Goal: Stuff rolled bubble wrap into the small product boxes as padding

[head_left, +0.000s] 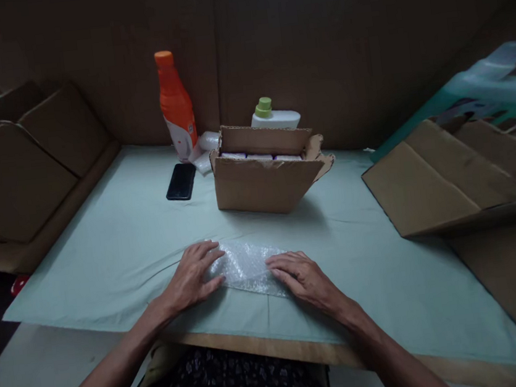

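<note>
A clear sheet of bubble wrap (245, 266) lies flat on the pale green cloth, close to the table's front edge. My left hand (195, 272) rests on its left end, fingers stretched out and a little apart. At the right end, my right hand (302, 275) touches the wrap with its fingers extended over it. Neither hand is closed round anything. Just beyond the wrap stands an open cardboard box (261, 184), with several white-topped items in a row showing inside.
Behind the box is a white bottle with a green cap (276, 117). An orange bottle (176, 106) and a black phone (181, 182) are at back left, beside more bubble wrap (206, 146). Cardboard boxes flank the table, left (14, 178) and right (438, 179); a teal container (474, 88) stands behind the right one.
</note>
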Action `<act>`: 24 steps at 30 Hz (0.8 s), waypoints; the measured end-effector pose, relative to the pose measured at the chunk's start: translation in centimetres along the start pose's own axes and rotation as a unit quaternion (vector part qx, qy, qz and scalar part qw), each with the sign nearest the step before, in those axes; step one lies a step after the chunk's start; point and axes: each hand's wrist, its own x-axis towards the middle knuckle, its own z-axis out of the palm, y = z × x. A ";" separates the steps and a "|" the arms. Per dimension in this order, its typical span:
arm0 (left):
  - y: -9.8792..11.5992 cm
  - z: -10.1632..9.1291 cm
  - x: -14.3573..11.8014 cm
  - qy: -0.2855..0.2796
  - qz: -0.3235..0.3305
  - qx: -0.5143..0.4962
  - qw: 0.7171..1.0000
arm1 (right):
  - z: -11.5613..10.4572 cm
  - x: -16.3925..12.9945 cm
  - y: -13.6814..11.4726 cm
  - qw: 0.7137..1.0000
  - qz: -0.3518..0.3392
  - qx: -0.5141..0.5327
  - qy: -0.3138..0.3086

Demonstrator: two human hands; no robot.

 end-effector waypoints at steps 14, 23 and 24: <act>3.3 -2.1 4.1 0.070 -0.178 -0.226 0.955 | -6.4 5.1 -0.3 0.981 0.094 0.078 0.148; -1.6 -0.9 8.0 0.149 -0.211 -0.153 0.954 | -5.8 4.6 6.8 0.951 0.185 0.013 0.248; -1.8 -0.8 8.8 0.160 -0.198 -0.162 0.953 | -5.8 4.8 7.3 0.948 0.190 0.029 0.255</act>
